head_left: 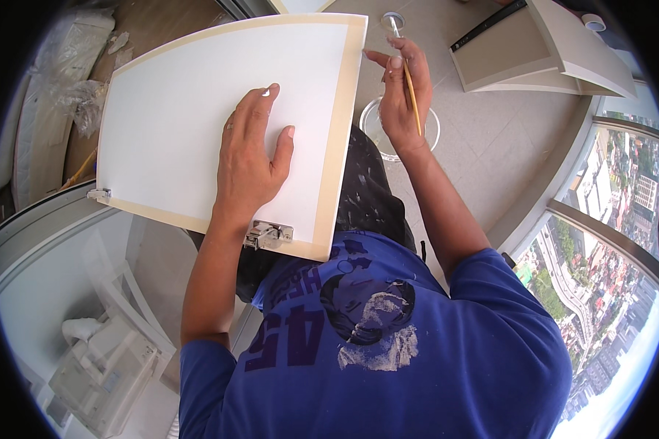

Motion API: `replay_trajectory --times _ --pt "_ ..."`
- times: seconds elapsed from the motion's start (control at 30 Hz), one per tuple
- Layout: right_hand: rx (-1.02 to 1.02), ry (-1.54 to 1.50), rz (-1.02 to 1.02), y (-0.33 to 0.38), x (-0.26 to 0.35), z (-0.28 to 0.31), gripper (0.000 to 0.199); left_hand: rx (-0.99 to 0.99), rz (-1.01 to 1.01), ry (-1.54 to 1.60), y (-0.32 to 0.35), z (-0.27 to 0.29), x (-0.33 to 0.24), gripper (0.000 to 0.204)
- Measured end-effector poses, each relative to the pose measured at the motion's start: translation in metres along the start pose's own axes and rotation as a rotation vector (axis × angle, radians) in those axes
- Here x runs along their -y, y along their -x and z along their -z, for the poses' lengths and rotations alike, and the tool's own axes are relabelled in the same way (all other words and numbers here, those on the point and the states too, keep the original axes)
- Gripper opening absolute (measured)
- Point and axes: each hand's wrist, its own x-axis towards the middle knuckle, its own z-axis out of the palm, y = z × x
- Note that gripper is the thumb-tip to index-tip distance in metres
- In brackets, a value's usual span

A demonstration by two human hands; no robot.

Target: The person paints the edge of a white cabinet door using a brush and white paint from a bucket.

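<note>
My left hand (pixel 253 150) lies on the white face of a cabinet door (pixel 176 110), fingers stretched out and thumb apart. A white smear marks one fingertip. Beige masking tape (pixel 337 139) borders the door, and metal hinges (pixel 269 234) are fixed along its near edge. Just past the door's right edge, my right hand (pixel 403 99) is closed around a thin paintbrush (pixel 413 95) with a wooden handle. The brush's whitish far end overlaps a small round container (pixel 392 20) in the view, and I cannot tell whether they touch.
Below my right hand stands a round, clear-rimmed container (pixel 435 132) on the tiled floor (pixel 483 124). A beige panel unit (pixel 542 51) is at the far right, beside windows (pixel 600 256) over a city. Plastic sheeting (pixel 88 102) lies far left; a glass panel (pixel 58 263) is near left.
</note>
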Motion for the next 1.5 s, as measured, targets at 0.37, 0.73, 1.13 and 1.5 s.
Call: replay_trajectory --times 0.37,0.73,1.13,1.5 --pt "0.025 -0.053 -0.028 0.018 0.015 0.005 0.026 -0.004 0.001 -0.002 0.0 -0.001 0.0 0.057" --pt "-0.017 -0.32 -0.507 0.042 -0.008 0.059 0.037 -0.029 -0.011 0.007 0.002 -0.004 0.004 0.058" --pt "0.673 0.498 -0.567 0.082 -0.121 0.081 0.025 -0.016 -0.012 0.018 0.001 -0.005 0.004 0.056" --pt "0.826 0.668 -0.971 0.083 -0.203 0.048 0.035 -0.016 0.025 0.026 0.007 -0.004 0.007 0.057"
